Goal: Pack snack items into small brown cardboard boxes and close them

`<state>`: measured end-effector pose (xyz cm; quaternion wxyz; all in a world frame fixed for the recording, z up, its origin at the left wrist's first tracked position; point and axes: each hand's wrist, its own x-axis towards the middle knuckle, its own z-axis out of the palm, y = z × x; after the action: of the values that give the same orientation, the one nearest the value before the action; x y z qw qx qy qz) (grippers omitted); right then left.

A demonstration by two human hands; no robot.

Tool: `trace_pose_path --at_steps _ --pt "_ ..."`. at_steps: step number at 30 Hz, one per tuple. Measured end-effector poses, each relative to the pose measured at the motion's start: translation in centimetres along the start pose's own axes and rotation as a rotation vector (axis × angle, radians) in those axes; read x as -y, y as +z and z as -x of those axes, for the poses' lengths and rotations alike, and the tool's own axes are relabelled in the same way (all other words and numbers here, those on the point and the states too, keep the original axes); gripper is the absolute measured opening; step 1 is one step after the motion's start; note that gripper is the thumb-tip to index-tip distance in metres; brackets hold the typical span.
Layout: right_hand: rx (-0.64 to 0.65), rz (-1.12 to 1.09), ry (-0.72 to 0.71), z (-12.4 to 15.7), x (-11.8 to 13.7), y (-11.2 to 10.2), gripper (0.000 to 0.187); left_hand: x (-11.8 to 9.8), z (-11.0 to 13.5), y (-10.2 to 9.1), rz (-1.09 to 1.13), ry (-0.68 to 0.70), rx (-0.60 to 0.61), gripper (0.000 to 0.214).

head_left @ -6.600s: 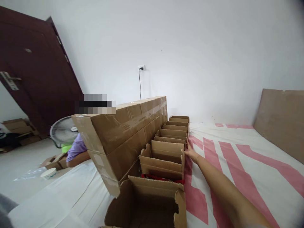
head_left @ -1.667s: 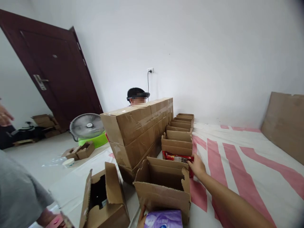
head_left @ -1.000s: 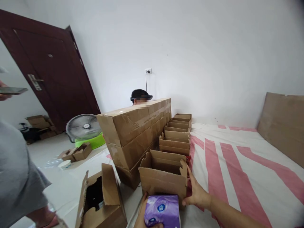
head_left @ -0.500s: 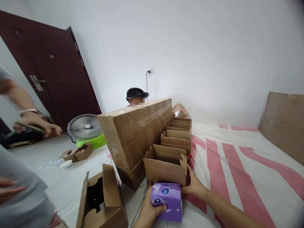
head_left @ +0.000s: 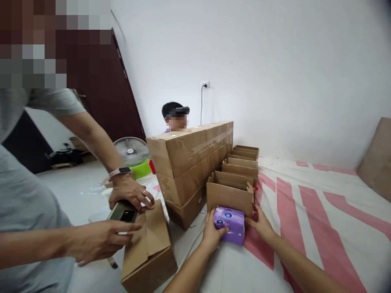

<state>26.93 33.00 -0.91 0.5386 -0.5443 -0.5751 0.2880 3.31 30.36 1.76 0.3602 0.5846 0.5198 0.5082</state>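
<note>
A purple packet of tissues (head_left: 233, 232), with blue round logos, is gripped from its left side by my left hand (head_left: 212, 232), thumb across the front. It sits against the near face of an open-topped cardboard box (head_left: 227, 195). My right hand (head_left: 262, 224) closes round that box's lower right corner. Its thumb lies beside the packet's right edge and its fingers reach along the box's side, partly hidden. Behind this box stands a row of similar open boxes (head_left: 241, 162).
Taped cardboard boxes (head_left: 186, 162) are stacked left of the row, a seated person's head behind them. At left, another person's hands (head_left: 128, 199) hold a phone over a closed carton (head_left: 149, 240). A fan (head_left: 130, 150) stands behind. Red-striped white sheeting (head_left: 308, 211) covers the floor.
The other person at left has leaned in, hands now over the near carton, whose flaps have closed. My view has shifted; both my hands stay at the packet and box.
</note>
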Motion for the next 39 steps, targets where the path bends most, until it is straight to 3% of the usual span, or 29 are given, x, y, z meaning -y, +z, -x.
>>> trace_pose_path --at_steps 4,8,10,12,14,15,18,20,25,30,39 --pt "-0.099 0.117 0.053 3.1 0.7 0.3 0.067 -1.2 1.5 -0.1 -0.206 -0.065 -0.089 0.096" --pt "-0.113 0.246 -0.167 6.5 4.5 0.2 0.056 -2.7 5.6 -1.6 -0.324 -0.062 -0.04 0.091" --pt "-0.065 0.28 -0.305 7.9 6.7 0.3 0.048 -3.6 8.5 -3.4 -0.362 0.071 0.019 0.078" --pt "0.002 0.301 -0.405 9.1 8.2 0.5 0.041 -4.7 11.4 -6.1 -0.433 0.365 0.031 0.058" --pt "0.046 0.325 -0.456 10.0 8.7 0.8 0.037 -5.8 13.5 -9.4 -0.594 0.628 -0.107 0.048" --pt "0.058 0.337 -0.463 10.4 8.7 1.0 0.035 -6.3 14.1 -11.1 -0.706 0.674 -0.213 0.048" --pt "0.086 0.363 -0.445 11.0 8.0 1.2 0.032 -7.0 14.3 -15.0 -1.037 0.591 -0.446 0.049" --pt "0.101 0.365 -0.426 11.3 7.5 1.4 0.032 -6.8 13.9 -16.3 -1.17 0.551 -0.489 0.044" --pt "0.134 0.321 -0.397 12.3 7.3 1.8 0.03 -5.4 13.6 -16.5 -1.27 0.538 -0.513 0.034" --pt "0.209 0.336 -0.371 13.8 7.1 1.4 0.029 -5.4 13.7 -16.4 -1.294 0.527 -0.479 0.033" --pt "0.32 0.381 -0.522 17.6 3.8 2.7 0.019 -5.2 13.2 -16.8 -1.297 0.501 -0.432 0.035"
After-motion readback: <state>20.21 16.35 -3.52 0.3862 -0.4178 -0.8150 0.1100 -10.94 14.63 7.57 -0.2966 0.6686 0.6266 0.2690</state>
